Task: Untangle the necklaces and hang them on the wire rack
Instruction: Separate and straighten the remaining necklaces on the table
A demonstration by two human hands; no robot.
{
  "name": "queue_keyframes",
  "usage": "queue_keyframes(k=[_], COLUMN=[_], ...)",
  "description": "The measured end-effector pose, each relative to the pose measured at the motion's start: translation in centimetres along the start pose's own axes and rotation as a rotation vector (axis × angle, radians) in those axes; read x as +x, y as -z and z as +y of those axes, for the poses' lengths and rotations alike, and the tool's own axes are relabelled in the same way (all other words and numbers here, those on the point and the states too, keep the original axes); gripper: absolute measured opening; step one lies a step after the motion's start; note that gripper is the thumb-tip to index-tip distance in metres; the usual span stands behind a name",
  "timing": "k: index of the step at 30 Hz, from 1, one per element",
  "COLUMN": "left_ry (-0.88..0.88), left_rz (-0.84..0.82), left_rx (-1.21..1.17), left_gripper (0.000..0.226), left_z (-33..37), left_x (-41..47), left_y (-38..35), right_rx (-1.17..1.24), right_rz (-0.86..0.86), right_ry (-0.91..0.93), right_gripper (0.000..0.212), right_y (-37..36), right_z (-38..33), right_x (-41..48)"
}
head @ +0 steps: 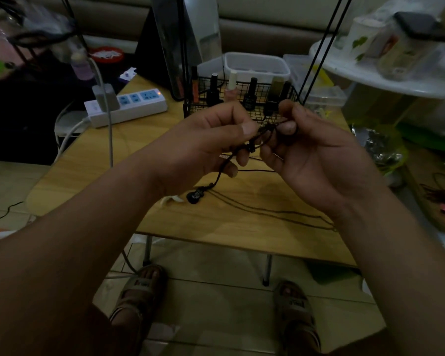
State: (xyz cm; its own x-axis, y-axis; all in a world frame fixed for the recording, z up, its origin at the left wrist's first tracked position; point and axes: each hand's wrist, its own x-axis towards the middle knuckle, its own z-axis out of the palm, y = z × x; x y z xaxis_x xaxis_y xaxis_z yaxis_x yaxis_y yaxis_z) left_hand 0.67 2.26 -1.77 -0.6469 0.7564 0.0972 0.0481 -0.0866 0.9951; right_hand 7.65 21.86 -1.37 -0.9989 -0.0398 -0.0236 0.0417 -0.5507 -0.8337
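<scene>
Untangling step, frame centre: left hand [216, 140] and right hand [311, 155] pinch knotted black cord necklace [252, 146], pendant [195, 196] dangling. Next likely: tease knot loose before hanging on wire rack [316, 62].

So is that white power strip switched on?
On: a small orange light glows at one end of the power strip.

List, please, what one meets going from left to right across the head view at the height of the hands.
White power strip → left hand → necklace cord, pinched between both hands → right hand.
</scene>
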Motion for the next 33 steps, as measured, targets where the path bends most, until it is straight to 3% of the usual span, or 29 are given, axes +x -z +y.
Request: queue_keyframes(k=[5, 11, 13, 18, 20, 24, 28, 33], left_ry=[-0.007, 0.000, 0.009, 0.028, 0.025, 0.007, 0.015, 0.056], left_rz=[-0.018, 0.030, 0.074, 0.172, 0.183, 0.171, 0.164, 0.189], left_rx=[0.014, -0.061, -0.049, -0.053, -0.068, -0.004, -0.019, -0.068], left_gripper=[0.009, 0.014, 0.014, 0.017, 0.018, 0.017, 0.015, 0.012], left_z=[-0.2, -0.3, -0.4, -0.6, -0.5, -0.6, -0.6, -0.5], left_x=[0.1, 0.5, 0.5, 0.9, 0.9, 0.9, 0.8, 0.9], left_y=[0.0, -0.2, -0.3, -0.3, -0.3, -0.1, 0.0, 0.1], right_rx=[0.128, 0.071, -0.077, -0.793, -0.765, -0.705, -0.558, -0.407], right_rz=[0.049, 0.058, 0.113, 0.443, 0.377, 0.255, 0.245, 0.216], right_ry=[-0.017, 0.040, 0.064, 0.224, 0.170, 0.037, 0.017, 0.014], right_gripper=[0.017, 0.026, 0.027, 0.012, 0.007, 0.027, 0.012, 0.011], right_y=[0.0, -0.1, 0.1, 0.3, 0.0, -0.5, -0.7, -1.1], right_z=[-0.2, -0.4, -0.1, 0.8, 1.0, 1.7, 2.1, 2.1], right_x=[0.0, -0.2, -0.1, -0.1, -0.4, -0.6, -0.3, -0.1])
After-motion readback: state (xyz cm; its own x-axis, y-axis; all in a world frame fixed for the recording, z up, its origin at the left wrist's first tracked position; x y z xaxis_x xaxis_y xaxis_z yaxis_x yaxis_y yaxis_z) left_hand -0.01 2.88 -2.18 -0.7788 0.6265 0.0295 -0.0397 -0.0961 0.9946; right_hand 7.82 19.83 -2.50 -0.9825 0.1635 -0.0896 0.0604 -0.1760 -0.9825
